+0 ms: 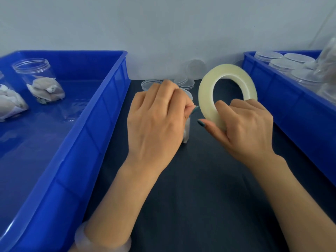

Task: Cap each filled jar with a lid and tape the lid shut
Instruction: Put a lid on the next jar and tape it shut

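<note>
The jar (187, 130) stands on the dark table (200, 188), in the middle, between the two bins. Most of it hides behind the left hand (156, 115). I can see only a strip of its clear side, with something white inside. A bit of the clear round lid (189, 94) peeks out on top.

The left hand sits over the jar with its fingers curled round the top. Its thumb, with a blue-green nail, pokes out toward the tape. I cannot tell if it is pinching a loose end of tape.

The right hand (243, 128) holds the tape roll (227, 95) just beside the jar. The roll is a big flat ring, pale yellow and a little see-through, with a wide hole. It stands up on its edge and leans a bit. The fingers wrap round the bottom of the ring.

The left blue bin (72, 142) holds an open jar (38, 80) with no lid on. It has soft grey-white packets in it. The right blue bin (291, 110) is full of capped jars (269, 56) packed close together. Some loose lids (151, 84) lie at the back of the table by the wall. A pale bracelet (101, 240) is on the left wrist.
</note>
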### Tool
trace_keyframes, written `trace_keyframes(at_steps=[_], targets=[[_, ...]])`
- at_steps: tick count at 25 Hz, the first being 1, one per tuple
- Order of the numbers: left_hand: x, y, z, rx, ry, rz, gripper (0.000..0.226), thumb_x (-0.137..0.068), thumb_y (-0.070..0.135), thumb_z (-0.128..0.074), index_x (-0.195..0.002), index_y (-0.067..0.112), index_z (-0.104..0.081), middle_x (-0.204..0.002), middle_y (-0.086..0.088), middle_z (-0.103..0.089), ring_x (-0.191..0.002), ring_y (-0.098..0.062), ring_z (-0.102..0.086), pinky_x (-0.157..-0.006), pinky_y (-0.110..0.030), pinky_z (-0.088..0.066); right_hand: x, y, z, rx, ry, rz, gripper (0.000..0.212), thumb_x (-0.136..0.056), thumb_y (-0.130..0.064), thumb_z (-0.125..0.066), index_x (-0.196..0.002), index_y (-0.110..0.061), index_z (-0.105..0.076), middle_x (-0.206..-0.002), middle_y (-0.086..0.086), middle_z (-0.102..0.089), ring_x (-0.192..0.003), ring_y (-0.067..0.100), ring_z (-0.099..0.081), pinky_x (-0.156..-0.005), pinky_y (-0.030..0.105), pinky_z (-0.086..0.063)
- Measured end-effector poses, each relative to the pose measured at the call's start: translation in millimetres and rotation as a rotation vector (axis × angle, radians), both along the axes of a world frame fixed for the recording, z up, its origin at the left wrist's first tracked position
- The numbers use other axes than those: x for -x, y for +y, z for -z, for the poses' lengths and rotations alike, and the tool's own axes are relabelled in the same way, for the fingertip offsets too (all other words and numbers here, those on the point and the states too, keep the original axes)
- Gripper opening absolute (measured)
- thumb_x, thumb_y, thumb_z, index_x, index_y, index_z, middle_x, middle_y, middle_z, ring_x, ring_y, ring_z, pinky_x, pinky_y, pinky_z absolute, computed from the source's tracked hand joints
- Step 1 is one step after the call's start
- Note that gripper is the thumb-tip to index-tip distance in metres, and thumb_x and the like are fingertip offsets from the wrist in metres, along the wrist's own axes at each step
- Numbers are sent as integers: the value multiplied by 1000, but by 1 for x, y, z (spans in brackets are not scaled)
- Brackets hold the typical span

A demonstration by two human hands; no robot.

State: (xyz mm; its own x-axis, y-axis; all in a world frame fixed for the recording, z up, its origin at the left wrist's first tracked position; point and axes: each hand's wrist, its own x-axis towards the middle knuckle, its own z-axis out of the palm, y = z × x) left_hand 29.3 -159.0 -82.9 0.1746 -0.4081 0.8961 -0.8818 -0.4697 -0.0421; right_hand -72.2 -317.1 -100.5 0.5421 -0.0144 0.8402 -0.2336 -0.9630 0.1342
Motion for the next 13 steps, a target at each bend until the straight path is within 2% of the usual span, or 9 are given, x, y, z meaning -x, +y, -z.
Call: trace_keyframes(at_steps=[2,4,7,10,13], targets=[[10,6,2,-49,25,-7,17,-95,14,-62,-79,11,-60,-82,-4,-58,-72,-20,-51,-68,-30,-31,0,-10,2,-19,2,33,57,-99,-62,-37,-66,-15,-36,-55,-1,-33,-53,17,-30,-59,34,-29],[18,16,9,-90,86,-10,17,-97,16,-58,-80,12,-58,-82,-2,-55,-72,-18,-48,-69,-27,-27,2,-18,2,-60,0,63,64,-94,-71,-32,-63,-15,-35,-53,0,-34,-54,20,-35,-65,35,-29],[16,31,14,-124,195,-44,17,-97,19,-58,-83,12,-58,-86,-3,-56,-74,-19,-50,-64,-30,-35,3,-22,3,-50,-33,105,71,-86,-79,-38,-55,-15,-43,-52,-6,-32,-57,21,-40,-79,40,-28],[13,36,13,-131,320,-70,12,-92,20,-61,-84,11,-60,-89,-3,-57,-74,-19,-53,-55,-32,-39,0,-21,8,-75,-91,141,72,-84,-80,-46,-54,-14,-49,-53,-6,-34,-61,22,-45,-83,41,-26],[10,34,13,-137,419,-103,16,-91,26,-55,-88,11,-61,-94,-3,-56,-76,-16,-52,-47,-21,-25,-2,-21,10,-127,-129,186,71,-83,-80,-48,-57,-14,-52,-54,-6,-36,-65,23,-47,-85,41,-25]])
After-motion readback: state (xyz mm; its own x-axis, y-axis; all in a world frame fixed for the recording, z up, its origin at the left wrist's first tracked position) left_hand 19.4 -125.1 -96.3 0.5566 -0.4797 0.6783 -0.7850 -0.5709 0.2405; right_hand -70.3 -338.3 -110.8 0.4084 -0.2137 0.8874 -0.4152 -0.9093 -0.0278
